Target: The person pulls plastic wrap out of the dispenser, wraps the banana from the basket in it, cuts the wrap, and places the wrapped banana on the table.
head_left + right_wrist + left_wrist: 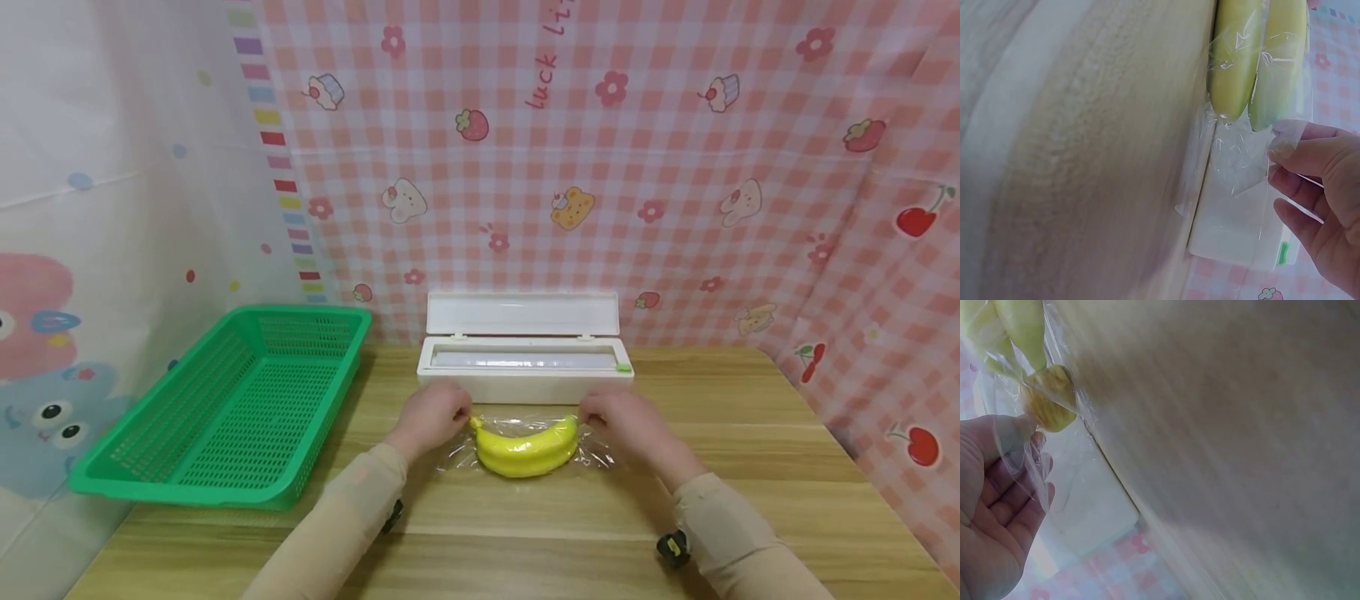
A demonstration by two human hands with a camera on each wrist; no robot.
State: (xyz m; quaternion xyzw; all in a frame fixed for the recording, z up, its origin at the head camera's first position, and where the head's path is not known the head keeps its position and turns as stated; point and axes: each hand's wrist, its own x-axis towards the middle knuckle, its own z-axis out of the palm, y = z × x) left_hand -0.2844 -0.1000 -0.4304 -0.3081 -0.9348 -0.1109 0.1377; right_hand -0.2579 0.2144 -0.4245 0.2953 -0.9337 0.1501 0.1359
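A small bunch of yellow bananas (527, 452) lies on the wooden table with clear plastic wrap (597, 452) over and around it. At the stem end, my left hand (437, 414) pinches the wrap between thumb and fingers, close beside the brown stem (1052, 399). My right hand (628, 425) pinches the wrap (1235, 156) just past the banana tips. Two bananas (1235, 56) show side by side under the film in the right wrist view. Loose film spreads out at both ends of the bunch.
Right behind the bananas stands a white wrap dispenser (525, 389), its lid (522, 314) raised and a film roll (525, 360) inside. A green slide cutter (623, 367) sits at its right end. To the left is a green plastic basket (180, 493). Printed cloth hangs behind the table.
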